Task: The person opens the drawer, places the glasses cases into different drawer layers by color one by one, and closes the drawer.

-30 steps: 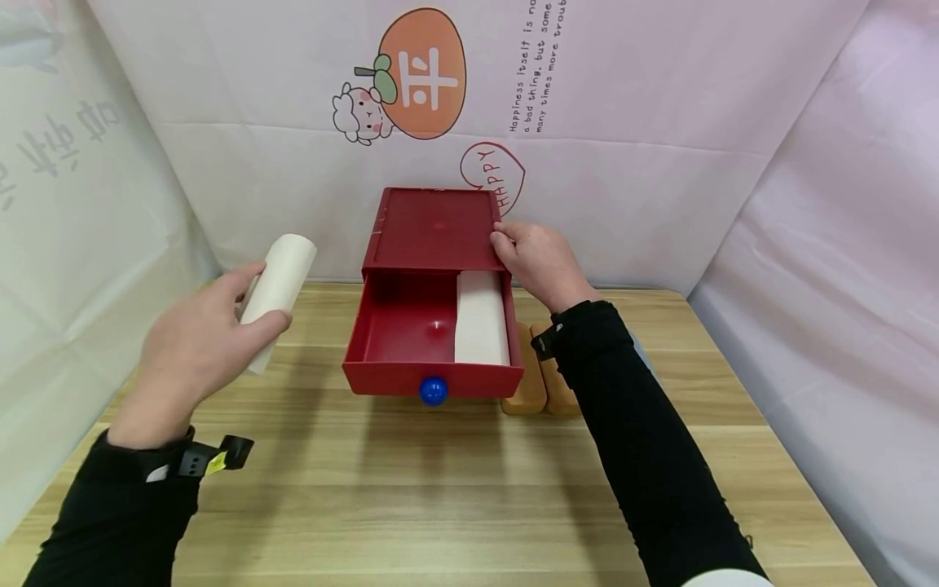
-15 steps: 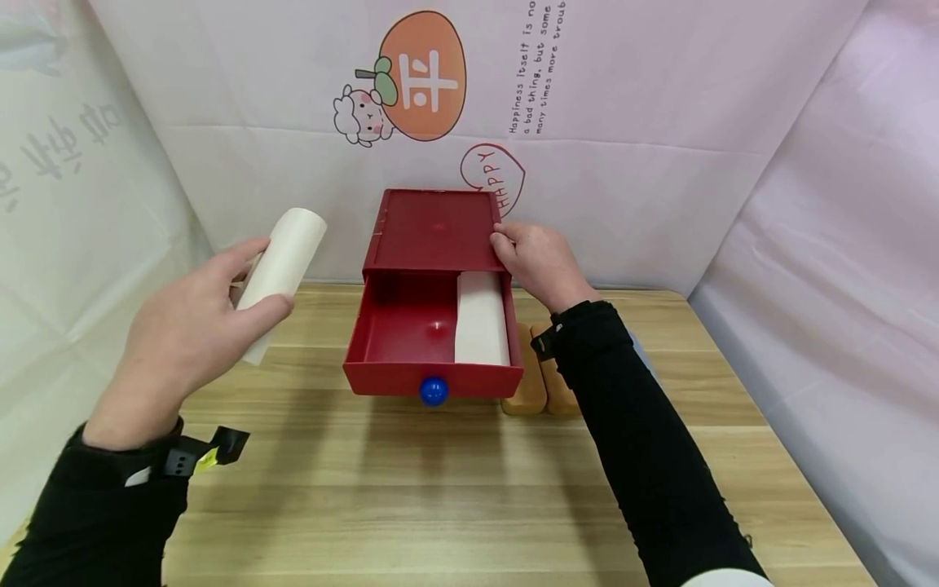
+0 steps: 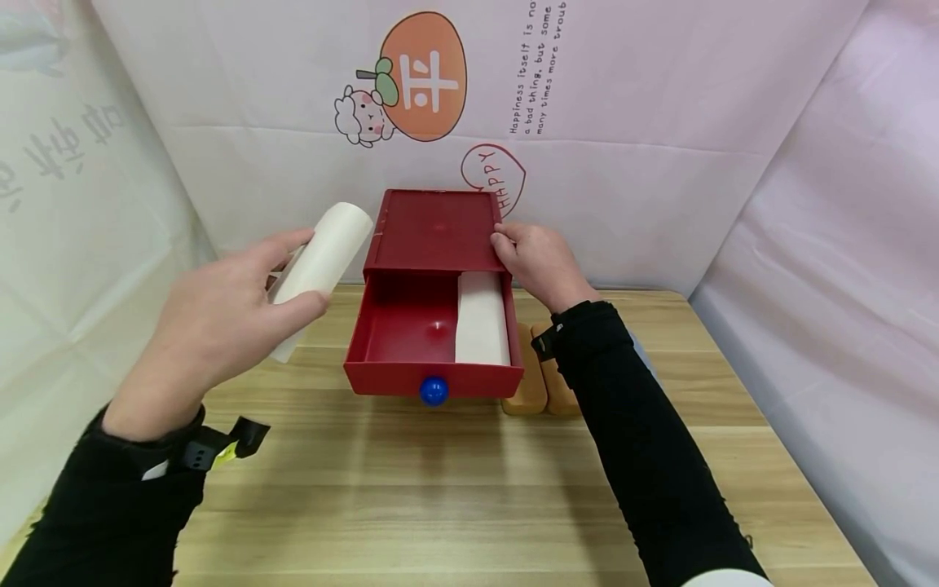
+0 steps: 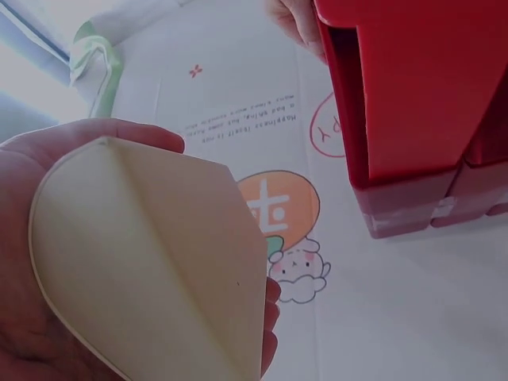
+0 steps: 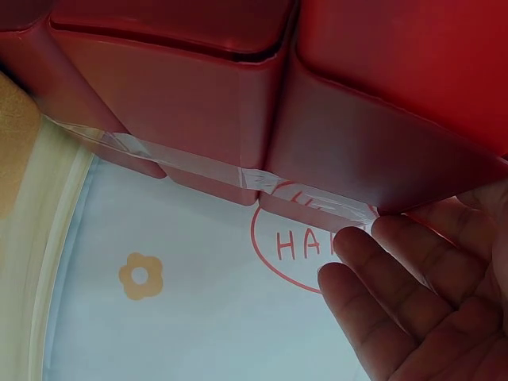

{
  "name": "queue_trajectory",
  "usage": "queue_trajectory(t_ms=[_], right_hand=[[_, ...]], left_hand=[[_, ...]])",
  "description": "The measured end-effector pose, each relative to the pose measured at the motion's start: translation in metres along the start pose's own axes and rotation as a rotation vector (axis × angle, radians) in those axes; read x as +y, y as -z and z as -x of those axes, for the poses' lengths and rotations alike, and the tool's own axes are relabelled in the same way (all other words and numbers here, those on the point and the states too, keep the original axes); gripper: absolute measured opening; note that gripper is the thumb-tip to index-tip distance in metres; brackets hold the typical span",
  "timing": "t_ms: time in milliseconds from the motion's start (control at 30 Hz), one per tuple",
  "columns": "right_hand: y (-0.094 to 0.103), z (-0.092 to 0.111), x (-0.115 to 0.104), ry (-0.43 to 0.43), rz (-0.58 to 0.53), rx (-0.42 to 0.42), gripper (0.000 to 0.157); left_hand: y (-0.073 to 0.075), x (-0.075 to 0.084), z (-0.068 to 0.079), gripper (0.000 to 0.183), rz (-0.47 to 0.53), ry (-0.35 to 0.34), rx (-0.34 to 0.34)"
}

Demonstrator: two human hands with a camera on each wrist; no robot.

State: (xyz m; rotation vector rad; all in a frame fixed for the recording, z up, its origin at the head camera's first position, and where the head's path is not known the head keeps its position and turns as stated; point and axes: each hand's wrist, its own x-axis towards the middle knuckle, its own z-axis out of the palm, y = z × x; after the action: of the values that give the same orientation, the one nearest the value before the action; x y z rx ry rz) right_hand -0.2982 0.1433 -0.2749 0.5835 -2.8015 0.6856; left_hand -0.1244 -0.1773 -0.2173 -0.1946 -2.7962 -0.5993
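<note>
A white curved sheet-like piece point(image 3: 324, 253), rounded like a half tube, is in my left hand point(image 3: 220, 314). The thumb lies along its near side and the fingers wrap the other side; in the left wrist view the white piece point(image 4: 159, 262) shows a thin curved edge and a hollow inner face. My right hand point(image 3: 541, 259) holds the upper right edge of the red drawer box point(image 3: 440, 228). In the right wrist view several of that hand's fingers extend beside the box. The top drawer point(image 3: 433, 379), with a blue knob point(image 3: 434, 391), is pulled out. Another white piece point(image 3: 482, 322) lies along its right side.
Tan rounded pieces point(image 3: 526, 383) lie on the wooden table point(image 3: 411, 505) at the box's right, partly hidden by the right sleeve. White printed cloth point(image 3: 645, 147) stands behind the box and on both sides.
My left hand has moved up and to the right with the white piece, which is now close to the box's left side. My right hand and the drawer have stayed put.
</note>
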Motion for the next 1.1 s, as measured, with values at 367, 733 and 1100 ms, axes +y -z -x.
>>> queue_trajectory(t_ms=[367,733,1100], right_hand=[[0.001,0.000,0.001,-0.018,-0.010,-0.019,0.051],[0.001,0.002,0.002,-0.011,-0.017,-0.015,0.052],[0.000,0.001,0.002,-0.010,-0.019,-0.008,0.052]], left_hand=[[-0.006,0.019,-0.007,0.062,-0.015,-0.052,-0.062],[-0.015,0.034,-0.015,0.064,-0.035,-0.096,-0.110],[-0.023,0.041,-0.026,0.062,-0.055,-0.112,-0.184]])
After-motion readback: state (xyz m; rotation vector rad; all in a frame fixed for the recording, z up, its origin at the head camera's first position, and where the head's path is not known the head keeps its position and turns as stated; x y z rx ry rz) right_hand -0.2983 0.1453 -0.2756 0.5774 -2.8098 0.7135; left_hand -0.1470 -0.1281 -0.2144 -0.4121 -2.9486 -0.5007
